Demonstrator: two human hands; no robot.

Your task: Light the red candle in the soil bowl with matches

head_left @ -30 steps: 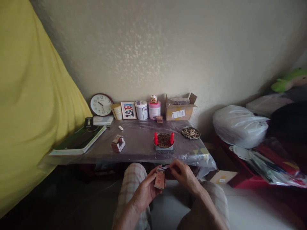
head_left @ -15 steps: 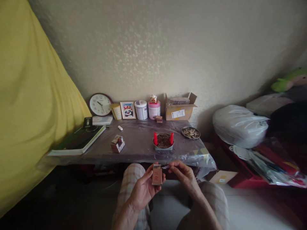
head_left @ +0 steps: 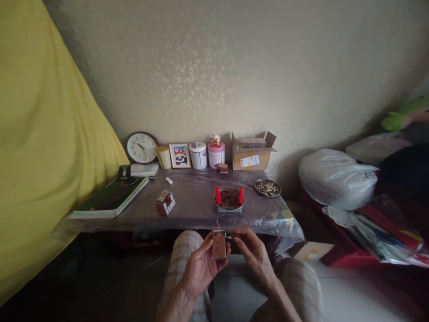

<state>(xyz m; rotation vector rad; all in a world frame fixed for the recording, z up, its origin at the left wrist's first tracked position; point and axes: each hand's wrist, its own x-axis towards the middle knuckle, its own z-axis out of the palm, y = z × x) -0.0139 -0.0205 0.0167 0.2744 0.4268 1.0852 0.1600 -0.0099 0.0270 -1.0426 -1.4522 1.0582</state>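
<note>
My left hand [head_left: 201, 267] is closed round a small reddish matchbox [head_left: 219, 244], held upright over my lap with its top end open. My right hand [head_left: 250, 251] is just to the right of the box, its fingertips pinched on something thin and small at the box's top edge that I cannot make out. Both hands hover below the front edge of the low table [head_left: 194, 214]. On the table just beyond them sits a round dish [head_left: 229, 200] of dark bits with two short red candles [head_left: 218, 195] standing at its sides.
A metal plate of matchsticks [head_left: 267, 188] lies at the table's right. A pile of small boxes [head_left: 165, 202], a book [head_left: 110, 200], a clock [head_left: 142, 147], tins and a cardboard box [head_left: 251, 152] line the table. White bags [head_left: 335, 177] lie at right, yellow cloth [head_left: 40, 147] at left.
The matchbox has turned from tilted to upright in my left hand and risen slightly. My right fingers stayed at its top end, shifting a little to the right.
</note>
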